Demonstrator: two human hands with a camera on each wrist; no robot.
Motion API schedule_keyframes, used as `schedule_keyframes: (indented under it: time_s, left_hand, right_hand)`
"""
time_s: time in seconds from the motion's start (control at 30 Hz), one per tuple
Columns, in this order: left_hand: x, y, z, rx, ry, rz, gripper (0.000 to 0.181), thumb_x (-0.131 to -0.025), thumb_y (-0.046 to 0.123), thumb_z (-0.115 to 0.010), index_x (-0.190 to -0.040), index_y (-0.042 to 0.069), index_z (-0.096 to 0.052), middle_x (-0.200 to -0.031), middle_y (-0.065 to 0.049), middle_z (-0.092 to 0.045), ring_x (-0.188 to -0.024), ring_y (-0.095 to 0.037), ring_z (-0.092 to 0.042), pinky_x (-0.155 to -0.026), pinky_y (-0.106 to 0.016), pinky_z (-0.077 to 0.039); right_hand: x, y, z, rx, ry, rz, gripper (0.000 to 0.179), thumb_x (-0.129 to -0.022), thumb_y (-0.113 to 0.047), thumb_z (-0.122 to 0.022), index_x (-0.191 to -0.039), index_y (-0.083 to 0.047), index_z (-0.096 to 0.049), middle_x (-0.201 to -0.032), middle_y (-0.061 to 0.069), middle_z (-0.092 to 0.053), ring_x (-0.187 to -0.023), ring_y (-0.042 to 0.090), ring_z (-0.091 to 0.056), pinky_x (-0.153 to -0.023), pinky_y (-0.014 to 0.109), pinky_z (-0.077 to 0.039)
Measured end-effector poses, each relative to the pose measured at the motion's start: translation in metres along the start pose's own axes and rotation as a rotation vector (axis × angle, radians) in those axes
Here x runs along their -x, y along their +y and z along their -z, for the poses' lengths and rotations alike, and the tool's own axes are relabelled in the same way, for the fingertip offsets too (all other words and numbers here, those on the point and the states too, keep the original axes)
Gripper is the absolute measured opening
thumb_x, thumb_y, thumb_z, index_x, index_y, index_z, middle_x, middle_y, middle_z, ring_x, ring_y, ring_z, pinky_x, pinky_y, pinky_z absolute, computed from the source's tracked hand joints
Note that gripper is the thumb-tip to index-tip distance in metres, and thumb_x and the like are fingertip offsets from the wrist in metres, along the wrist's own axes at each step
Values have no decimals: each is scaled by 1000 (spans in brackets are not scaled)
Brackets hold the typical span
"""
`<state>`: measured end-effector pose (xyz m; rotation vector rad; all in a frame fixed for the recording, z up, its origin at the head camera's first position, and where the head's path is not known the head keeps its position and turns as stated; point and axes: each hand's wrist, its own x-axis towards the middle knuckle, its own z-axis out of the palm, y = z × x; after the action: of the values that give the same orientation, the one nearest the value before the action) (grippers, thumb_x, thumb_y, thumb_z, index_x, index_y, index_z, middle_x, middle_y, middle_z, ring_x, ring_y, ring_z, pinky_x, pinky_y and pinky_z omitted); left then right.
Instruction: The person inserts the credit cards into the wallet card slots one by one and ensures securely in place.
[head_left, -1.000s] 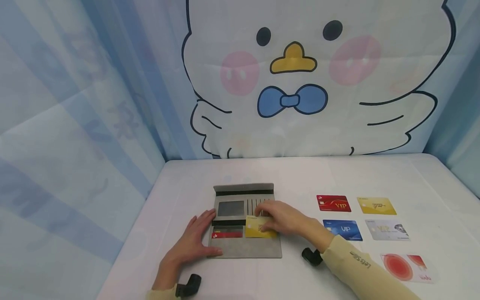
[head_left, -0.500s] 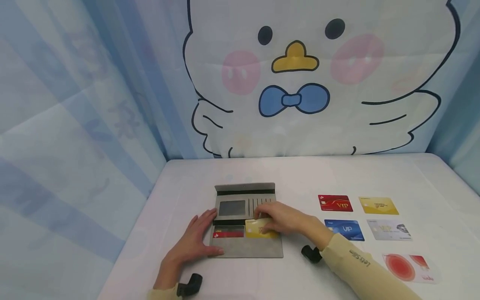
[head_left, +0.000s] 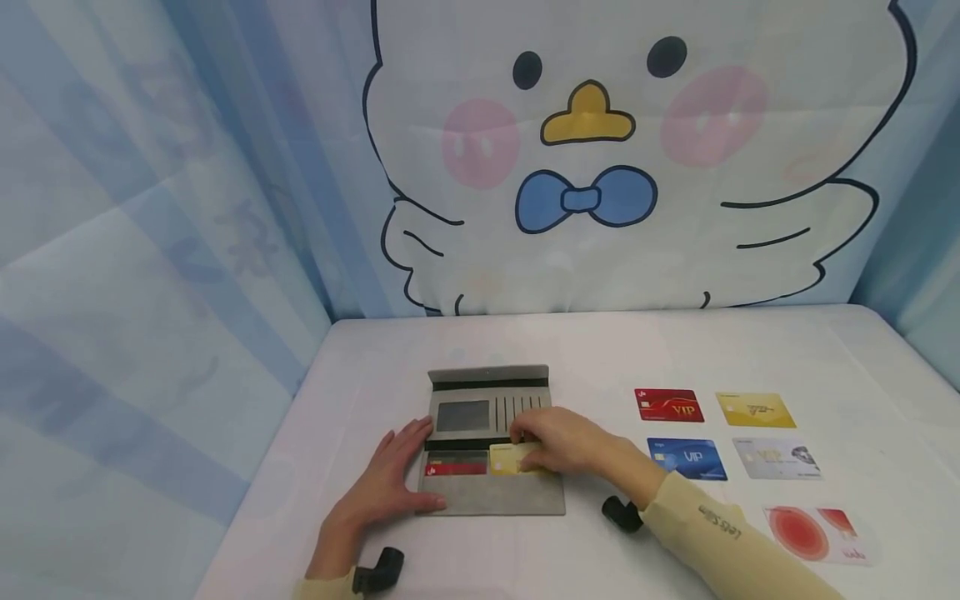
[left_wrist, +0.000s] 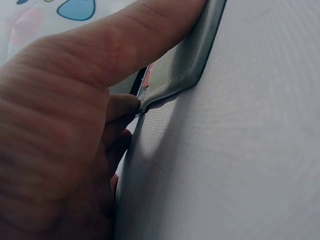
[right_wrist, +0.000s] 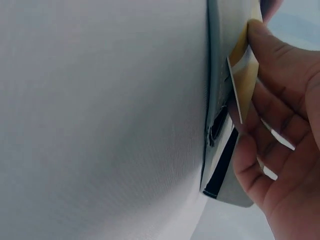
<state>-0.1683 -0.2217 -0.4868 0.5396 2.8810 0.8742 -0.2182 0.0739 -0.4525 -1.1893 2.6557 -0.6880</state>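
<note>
An open grey wallet [head_left: 487,502] lies flat on the white table, with a dark clear window and a column of narrow slots in its upper half. A red card [head_left: 456,469] sits in the lower left pocket. My right hand [head_left: 566,437] pinches a yellow card [head_left: 506,458] whose lower part is inside the lower right pocket. In the right wrist view this yellow card [right_wrist: 246,82] is tilted away from the wallet face, thumb on its edge. My left hand [head_left: 382,483] rests along the wallet's left side, fingers extended and thumb over the lower left corner.
Right of the wallet lie a red VIP card [head_left: 670,406], a gold card [head_left: 756,410], a blue card [head_left: 686,458], a silver card [head_left: 776,459] and a white card with red circles [head_left: 817,535]. My right sleeve [head_left: 720,533] passes close to the blue and white cards.
The yellow card has slid down deeper into the lower right pocket, my right hand moving down slightly with it. My left hand and the wallet have stayed in place.
</note>
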Motion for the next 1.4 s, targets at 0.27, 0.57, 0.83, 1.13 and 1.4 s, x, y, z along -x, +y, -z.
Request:
schedule_keyframes:
  time_s: [0.27, 0.57, 0.83, 1.13, 1.4]
  left_hand:
    - [0, 0, 1, 4, 6, -11, 105, -62, 60, -77, -146, 15, -33, -150, 2, -28, -139, -16, -17, -113, -43, -5]
    - [0, -1, -1, 5, 10, -10, 105, -61, 60, -77, -146, 16, -33, -150, 3, -28, -139, -15, -17, -113, -43, -5]
    - [1, -1, 0, 7, 5, -2, 105, -61, 60, -77, -146, 17, -32, -151, 3, -27, -139, -15, -17, -113, -43, -5]
    - [1, -1, 0, 0, 7, -10, 105, -62, 60, -76, -146, 16, -32, -151, 4, -26, -139, -15, -16, -113, -42, -5]
    - [1, 0, 0, 3, 6, -8, 105, -62, 59, -77, -146, 16, -32, -151, 4, -26, -139, -15, -16, -113, -42, -5]
  right_hand:
    - [2, -3, 1, 92, 26, 2, 24, -78, -30, -76, -93, -16, -63, -85, -9, -54, -71, 6, -48, -66, 25, -48]
    - [5, -5, 0, 107, 26, 19, 23, -78, -30, -76, -93, -16, -65, -86, -8, -54, -72, 6, -47, -67, 24, -47]
    - [8, -9, -2, 101, 26, 30, 18, -80, -27, -74, -92, -15, -66, -84, -8, -53, -70, 5, -47, -66, 22, -48]
    - [11, -12, -4, 113, 21, 23, 16, -82, -24, -73, -94, -16, -68, -87, -8, -58, -72, 4, -50, -72, 24, -50]
    - [12, -12, -4, 87, 14, 13, 14, -83, -22, -72, -94, -15, -67, -86, -8, -57, -71, 5, -49, -69, 22, -50]
